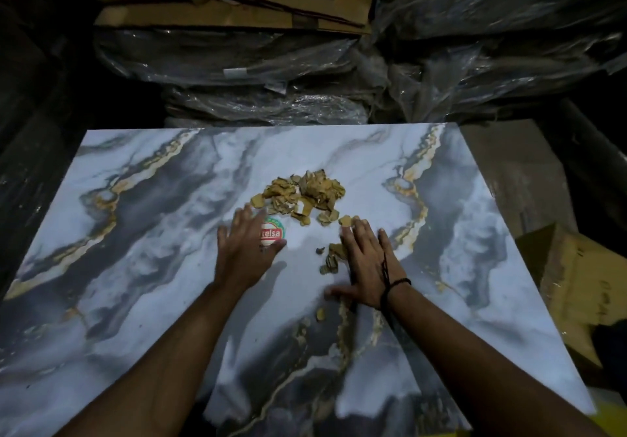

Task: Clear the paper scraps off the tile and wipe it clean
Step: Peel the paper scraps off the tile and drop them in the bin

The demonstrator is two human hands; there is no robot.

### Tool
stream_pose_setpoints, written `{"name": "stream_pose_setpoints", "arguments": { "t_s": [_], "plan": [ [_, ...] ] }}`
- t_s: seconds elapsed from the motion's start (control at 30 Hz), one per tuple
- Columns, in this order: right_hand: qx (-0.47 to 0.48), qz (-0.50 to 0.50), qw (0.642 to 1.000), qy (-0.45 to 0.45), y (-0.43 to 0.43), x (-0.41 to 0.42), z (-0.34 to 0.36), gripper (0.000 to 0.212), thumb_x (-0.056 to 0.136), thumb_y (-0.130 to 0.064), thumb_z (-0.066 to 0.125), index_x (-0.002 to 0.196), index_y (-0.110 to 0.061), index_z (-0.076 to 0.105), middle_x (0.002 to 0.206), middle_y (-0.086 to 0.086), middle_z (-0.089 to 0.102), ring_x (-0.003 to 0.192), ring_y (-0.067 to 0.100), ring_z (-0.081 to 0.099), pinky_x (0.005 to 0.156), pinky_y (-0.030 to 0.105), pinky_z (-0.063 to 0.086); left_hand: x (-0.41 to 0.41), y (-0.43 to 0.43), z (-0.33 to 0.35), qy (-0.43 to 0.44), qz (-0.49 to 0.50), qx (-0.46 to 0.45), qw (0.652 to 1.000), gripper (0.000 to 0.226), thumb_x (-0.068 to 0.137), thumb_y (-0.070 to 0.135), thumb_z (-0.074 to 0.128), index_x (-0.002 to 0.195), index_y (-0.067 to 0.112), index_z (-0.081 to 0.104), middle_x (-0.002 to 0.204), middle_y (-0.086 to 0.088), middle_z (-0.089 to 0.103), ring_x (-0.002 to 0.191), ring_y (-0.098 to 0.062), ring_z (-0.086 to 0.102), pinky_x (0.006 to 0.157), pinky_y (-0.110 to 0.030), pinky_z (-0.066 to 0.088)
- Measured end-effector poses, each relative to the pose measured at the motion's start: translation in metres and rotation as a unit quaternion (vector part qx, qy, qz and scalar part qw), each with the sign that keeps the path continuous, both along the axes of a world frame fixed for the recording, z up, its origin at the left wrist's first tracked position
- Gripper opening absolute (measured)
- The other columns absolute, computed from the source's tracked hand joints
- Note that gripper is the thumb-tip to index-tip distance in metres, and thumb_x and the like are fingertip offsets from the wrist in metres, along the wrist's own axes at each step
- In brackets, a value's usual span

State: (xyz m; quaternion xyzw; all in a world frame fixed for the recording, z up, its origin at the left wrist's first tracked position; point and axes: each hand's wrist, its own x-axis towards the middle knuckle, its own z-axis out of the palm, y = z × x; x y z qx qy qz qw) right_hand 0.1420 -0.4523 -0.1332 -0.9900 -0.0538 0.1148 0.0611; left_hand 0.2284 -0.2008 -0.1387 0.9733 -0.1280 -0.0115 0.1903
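The paper scraps (302,194) lie mostly in one loose heap near the middle of the tile (152,267), toward its far half. A few stragglers (330,260) sit closer in, just beside the right hand (366,263), and one more (319,314) lies nearer the person. They look like small, torn, tan flakes: very light, limp and curled, and likely to scatter or skate on the glossy surface rather than stay put. Pinching them one at a time would be slow. A better bet is to herd them with the edge of a flat palm into the heap, then scoop the heap from both sides (cupped hands meeting underneath).

The right hand lies flat on the tile with fingers straight, its grip open and holding nothing; the fingertips reach the nearest scraps, and a black cord (393,284) circles the wrist. The left hand (247,253) is spread flat too, grip open, partly covering a round red-and-green sticker (273,233) stuck on the tile just short of the heap. The sticker will probably need peeling from an edge, not sweeping.

The tile itself is a large, stiff, polished slab with grey, white and gold veining; I judge it heavy and chip-prone at its corners, so best left where it lies. Beyond it are plastic-wrapped bundles (237,63) under flattened cardboard (237,2), and more cardboard (576,284) sits off its right edge.
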Motion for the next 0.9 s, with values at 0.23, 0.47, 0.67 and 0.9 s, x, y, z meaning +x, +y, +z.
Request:
{"name": "stream_pose_setpoints", "arguments": {
  "t_s": [0.23,0.47,0.67,0.9],
  "plan": [
    [0.069,0.057,0.996,-0.015,0.010,0.020,-0.002,0.114,0.071,-0.090,0.007,0.154,-0.011,0.005,0.162,0.009,0.006,0.150,0.026,0.004,0.121,0.048,0.000,0.065,-0.024,0.003,0.048,0.008,-0.020,0.999,0.081,0.082,0.073,0.034,0.148,0.028,0.021,0.159,-0.006,0.011,0.146,-0.022,0.006,0.114,-0.054,0.001],
    [0.030,0.154,0.986,-0.050,0.012,-0.025,-0.003,0.123,0.065,-0.095,0.029,0.153,-0.015,-0.001,0.160,0.017,0.006,0.147,0.037,0.002,0.114,0.064,-0.003,0.092,-0.047,0.007,0.043,-0.036,-0.027,0.998,0.079,0.082,0.073,0.028,0.149,0.030,0.021,0.159,-0.002,0.012,0.147,-0.018,0.003,0.114,-0.052,-0.002],
    [-0.001,0.062,0.997,-0.040,0.027,0.000,-0.016,0.101,0.080,-0.084,0.022,0.153,-0.018,0.000,0.160,0.012,-0.006,0.148,0.035,-0.002,0.112,0.063,-0.003,0.082,-0.070,-0.004,0.078,-0.094,-0.080,0.989,0.078,0.083,0.070,0.019,0.147,0.026,0.029,0.156,-0.001,0.025,0.145,-0.017,0.012,0.118,-0.044,0.003],
    [0.018,0.019,0.997,-0.068,0.029,0.017,-0.024,0.095,0.086,-0.078,0.018,0.151,-0.018,-0.016,0.161,0.011,-0.010,0.148,0.033,-0.010,0.113,0.061,-0.006,0.051,-0.073,-0.001,0.069,-0.094,-0.282,0.952,0.073,0.087,0.066,0.024,0.139,0.019,0.044,0.146,-0.007,0.043,0.139,-0.021,0.032,0.116,-0.045,0.019]
  ]
}}
